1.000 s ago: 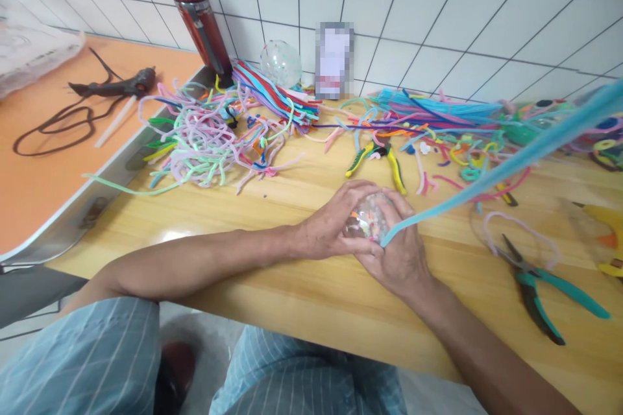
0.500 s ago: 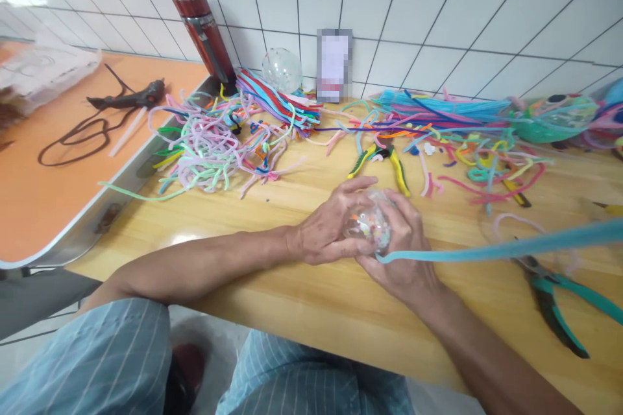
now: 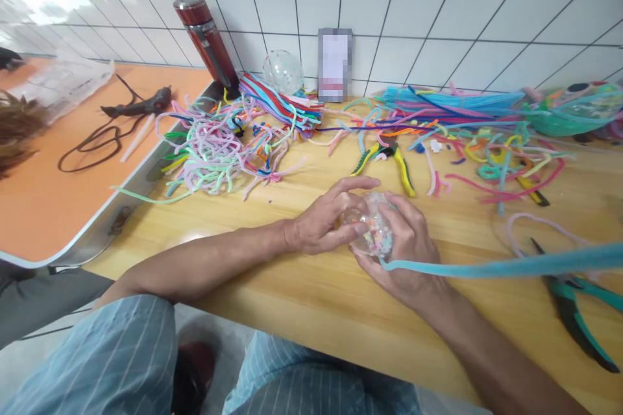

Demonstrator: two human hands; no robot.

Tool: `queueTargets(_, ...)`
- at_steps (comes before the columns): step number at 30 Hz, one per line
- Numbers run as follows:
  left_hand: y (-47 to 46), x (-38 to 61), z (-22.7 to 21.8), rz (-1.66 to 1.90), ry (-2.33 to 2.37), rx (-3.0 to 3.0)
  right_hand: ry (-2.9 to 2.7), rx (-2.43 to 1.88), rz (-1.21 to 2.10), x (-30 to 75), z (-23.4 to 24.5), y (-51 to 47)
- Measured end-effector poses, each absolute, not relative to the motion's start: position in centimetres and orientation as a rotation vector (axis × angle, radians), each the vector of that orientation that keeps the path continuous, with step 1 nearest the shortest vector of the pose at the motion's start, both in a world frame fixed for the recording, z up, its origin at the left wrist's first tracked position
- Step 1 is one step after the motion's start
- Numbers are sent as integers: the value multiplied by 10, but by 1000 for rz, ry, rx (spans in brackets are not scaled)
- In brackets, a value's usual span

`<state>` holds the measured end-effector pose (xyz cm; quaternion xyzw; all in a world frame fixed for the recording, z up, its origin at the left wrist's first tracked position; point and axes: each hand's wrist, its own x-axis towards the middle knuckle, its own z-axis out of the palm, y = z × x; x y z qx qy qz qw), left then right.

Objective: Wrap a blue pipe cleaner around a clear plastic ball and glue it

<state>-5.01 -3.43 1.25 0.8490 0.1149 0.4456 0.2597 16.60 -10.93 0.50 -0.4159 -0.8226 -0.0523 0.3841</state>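
Note:
Between my hands, just above the wooden table, is a clear plastic ball [image 3: 376, 233] with small coloured bits showing in it. My right hand [image 3: 409, 253] wraps round its right side and underside. On the left, my left hand [image 3: 333, 217] has its thumb and fingers closed on the ball. A light blue pipe cleaner [image 3: 462, 268] runs from the ball's lower edge, over my right hand, out to the right edge of the view. Where it joins the ball is hidden by my fingers.
Yellow-handled pliers [image 3: 405, 172] lie beyond my hands, teal-handled pliers [image 3: 572, 311] to the right. Tangled pipe cleaners [image 3: 214, 149], a red thermos [image 3: 207, 45], another clear ball [image 3: 283, 71] and a phone [image 3: 335, 65] line the back. A glue gun [image 3: 139, 104] lies on the orange surface.
My left thumb has shifted up across the ball, leaving more of its coloured bits visible. My right hand keeps its hold. The whole view has shifted slightly.

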Motion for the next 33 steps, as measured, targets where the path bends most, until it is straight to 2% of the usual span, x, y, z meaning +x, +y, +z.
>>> queueTargets(33,-34,-48,9,1084,335,2073,-2045,-1141,-110,167,6,-107)
